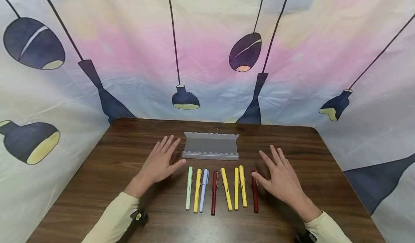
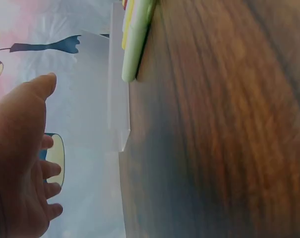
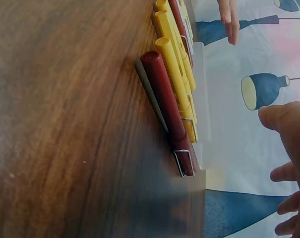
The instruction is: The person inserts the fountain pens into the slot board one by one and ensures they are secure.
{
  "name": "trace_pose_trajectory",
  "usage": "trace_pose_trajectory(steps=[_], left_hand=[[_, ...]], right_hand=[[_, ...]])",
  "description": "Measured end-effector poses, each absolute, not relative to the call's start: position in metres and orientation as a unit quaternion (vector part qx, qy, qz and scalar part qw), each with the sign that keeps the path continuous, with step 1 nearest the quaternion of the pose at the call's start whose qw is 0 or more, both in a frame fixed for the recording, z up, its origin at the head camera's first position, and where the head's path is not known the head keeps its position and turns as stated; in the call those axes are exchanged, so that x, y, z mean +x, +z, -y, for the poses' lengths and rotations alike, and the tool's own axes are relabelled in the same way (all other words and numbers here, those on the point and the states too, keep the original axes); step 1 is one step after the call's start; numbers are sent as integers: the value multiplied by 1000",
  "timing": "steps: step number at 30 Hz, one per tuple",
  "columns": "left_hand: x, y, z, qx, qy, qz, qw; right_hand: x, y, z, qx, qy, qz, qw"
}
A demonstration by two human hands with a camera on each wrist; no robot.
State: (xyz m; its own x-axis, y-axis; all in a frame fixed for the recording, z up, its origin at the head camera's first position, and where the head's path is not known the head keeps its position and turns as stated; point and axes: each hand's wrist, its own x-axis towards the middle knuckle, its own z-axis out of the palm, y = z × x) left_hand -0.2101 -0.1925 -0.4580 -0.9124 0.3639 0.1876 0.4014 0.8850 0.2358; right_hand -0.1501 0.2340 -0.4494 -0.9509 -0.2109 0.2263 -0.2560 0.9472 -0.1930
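Note:
Several capped pens lie side by side on the table. From the left come a mint green pen (image 1: 189,188), a yellow pen (image 1: 197,190), a light blue pen (image 1: 204,190) and a dark red pen (image 1: 214,193). Farther right are more yellow pens (image 1: 226,189) and a second dark red pen (image 1: 255,196). Behind them stands a grey pen rack (image 1: 211,145) with a notched front edge. My left hand (image 1: 159,163) hovers with spread fingers by the rack's left end. Holding nothing, my right hand (image 1: 281,176) is spread too, its thumb overlapping the right dark red pen in the head view.
The brown wood table (image 1: 129,142) has rounded far corners. A cloth backdrop (image 1: 214,48) printed with hanging lamps rises behind and beside it. Dark wrist devices (image 1: 139,216) sit at both cream sleeves (image 1: 111,219).

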Motion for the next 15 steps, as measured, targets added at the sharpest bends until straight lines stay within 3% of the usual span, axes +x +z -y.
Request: trace_pose_trajectory(steps=[15], left_hand=[[-254, -459, 193, -264, -180, 947, 16]], right_hand=[[-142, -462, -235, 108, 156, 975, 112]])
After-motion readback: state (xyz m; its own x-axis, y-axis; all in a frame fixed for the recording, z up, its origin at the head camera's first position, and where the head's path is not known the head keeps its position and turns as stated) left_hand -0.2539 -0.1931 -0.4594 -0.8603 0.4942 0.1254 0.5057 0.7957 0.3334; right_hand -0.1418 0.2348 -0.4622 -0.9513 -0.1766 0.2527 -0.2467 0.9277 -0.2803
